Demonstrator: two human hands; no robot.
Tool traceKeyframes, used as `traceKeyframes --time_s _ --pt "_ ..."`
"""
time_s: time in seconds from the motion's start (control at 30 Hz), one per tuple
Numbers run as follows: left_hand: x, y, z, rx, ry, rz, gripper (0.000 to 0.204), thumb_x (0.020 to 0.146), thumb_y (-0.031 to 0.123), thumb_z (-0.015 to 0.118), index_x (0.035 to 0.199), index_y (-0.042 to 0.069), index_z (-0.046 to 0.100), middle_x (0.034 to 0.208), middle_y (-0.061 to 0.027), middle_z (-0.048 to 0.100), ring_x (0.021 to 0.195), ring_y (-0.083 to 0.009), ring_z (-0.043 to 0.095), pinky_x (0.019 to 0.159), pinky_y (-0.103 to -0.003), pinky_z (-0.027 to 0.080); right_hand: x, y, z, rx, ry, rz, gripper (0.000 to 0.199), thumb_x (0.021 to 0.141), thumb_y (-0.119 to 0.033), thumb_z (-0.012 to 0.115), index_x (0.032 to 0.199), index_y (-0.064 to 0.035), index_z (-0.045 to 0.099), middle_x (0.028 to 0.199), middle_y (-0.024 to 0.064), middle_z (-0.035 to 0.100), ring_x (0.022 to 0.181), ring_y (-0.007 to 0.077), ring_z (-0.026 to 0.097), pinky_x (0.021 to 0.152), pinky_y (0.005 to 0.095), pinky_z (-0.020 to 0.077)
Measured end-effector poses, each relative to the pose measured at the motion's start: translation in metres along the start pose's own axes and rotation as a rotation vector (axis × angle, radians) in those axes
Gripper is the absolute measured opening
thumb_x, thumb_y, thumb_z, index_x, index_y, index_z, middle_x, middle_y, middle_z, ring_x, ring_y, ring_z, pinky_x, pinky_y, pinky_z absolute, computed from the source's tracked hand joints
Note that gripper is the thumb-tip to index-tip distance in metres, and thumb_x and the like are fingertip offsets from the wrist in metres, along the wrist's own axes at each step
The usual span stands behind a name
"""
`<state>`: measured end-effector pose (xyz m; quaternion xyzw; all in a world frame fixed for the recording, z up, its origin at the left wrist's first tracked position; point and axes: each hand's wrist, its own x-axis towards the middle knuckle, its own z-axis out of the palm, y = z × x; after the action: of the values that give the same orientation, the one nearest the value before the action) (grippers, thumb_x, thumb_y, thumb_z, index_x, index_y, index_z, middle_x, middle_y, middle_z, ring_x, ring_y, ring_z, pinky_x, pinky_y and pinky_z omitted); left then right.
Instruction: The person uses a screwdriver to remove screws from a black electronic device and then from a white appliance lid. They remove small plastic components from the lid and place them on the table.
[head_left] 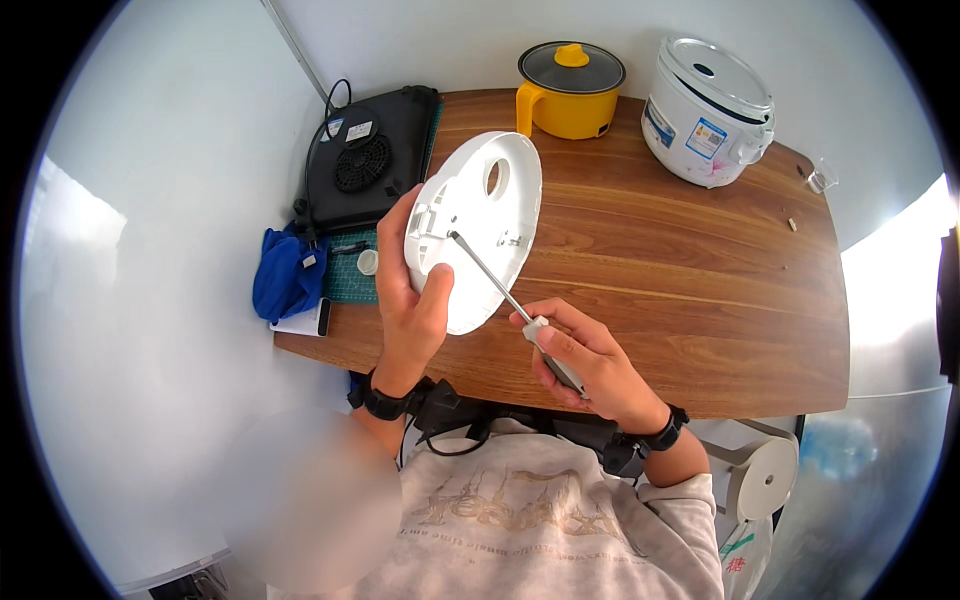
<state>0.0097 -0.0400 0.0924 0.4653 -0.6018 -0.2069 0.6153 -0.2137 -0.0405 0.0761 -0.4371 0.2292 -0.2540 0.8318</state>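
A round white plastic cover (500, 245), hollow inside and with a round hole near its top, is held tilted above the table by my left hand (412, 305). The thumb presses on its inner face while the fingers wrap behind the rim. In my right hand (595, 362) is a screwdriver (490, 277) with a grey and white handle and a long metal shaft. Its tip meets the inside of the cover, close to a small dark spot near the left edge. Whether a screw sits there is too small to tell.
The wooden table (680, 290) bears a yellow pot (575, 105) with a glass lid, a white rice cooker (705, 125), and a small clear cup (822, 177). At left lie a black appliance (375, 150) with a cord, a green cutting mat (352, 285), a white cap (368, 262) and blue cloth (288, 275).
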Motion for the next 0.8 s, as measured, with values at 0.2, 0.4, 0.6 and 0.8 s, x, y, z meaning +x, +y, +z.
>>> traceKeyframes --time_s 0.2,0.4,0.6,0.8 --pt "0.0 -0.002 0.001 0.058 -0.006 0.005 0.069 0.079 0.006 0.049 0.147 -0.001 0.036 0.141 -0.0161 0.048 0.13 -0.024 0.047 0.112 -0.038 0.036 0.0 -0.002 0.004 -0.063 0.019 -0.009 0.029 0.108 -0.024 0.043 0.13 -0.0068 0.051 0.066 -0.0012 0.052 0.043 0.0021 0.038 0.039 0.019 0.0285" --pt "0.003 0.001 0.001 0.175 -0.012 0.081 0.068 0.075 0.002 0.049 0.142 -0.003 0.043 0.136 -0.0184 0.052 0.125 -0.0267 0.052 0.108 -0.038 0.04 -0.002 -0.01 0.007 -0.326 0.063 -0.126 0.027 0.104 -0.016 0.051 0.129 -0.0044 0.054 0.063 0.0 0.053 0.048 0.0071 0.049 0.043 0.0227 0.0365" --pt "0.004 0.007 0.0 0.07 -0.059 -0.039 0.074 0.071 0.003 0.045 0.145 -0.001 0.039 0.14 -0.016 0.048 0.131 -0.0234 0.047 0.112 -0.037 0.036 0.0 0.001 0.001 -1.174 0.357 -0.633 0.038 0.093 -0.007 0.063 0.13 -0.0058 0.058 0.072 0.0051 0.06 0.06 0.0172 0.061 0.05 0.0288 0.0463" --pt "0.005 0.006 -0.002 0.062 -0.101 -0.081 0.07 0.072 0.001 0.047 0.141 0.001 0.044 0.135 -0.0153 0.054 0.122 -0.0232 0.055 0.104 -0.034 0.044 -0.007 -0.015 -0.005 -2.028 0.609 -0.782 0.055 0.078 -0.004 0.071 0.13 -0.0152 0.063 0.077 0.0023 0.052 0.061 0.0128 0.058 0.048 0.028 0.0456"
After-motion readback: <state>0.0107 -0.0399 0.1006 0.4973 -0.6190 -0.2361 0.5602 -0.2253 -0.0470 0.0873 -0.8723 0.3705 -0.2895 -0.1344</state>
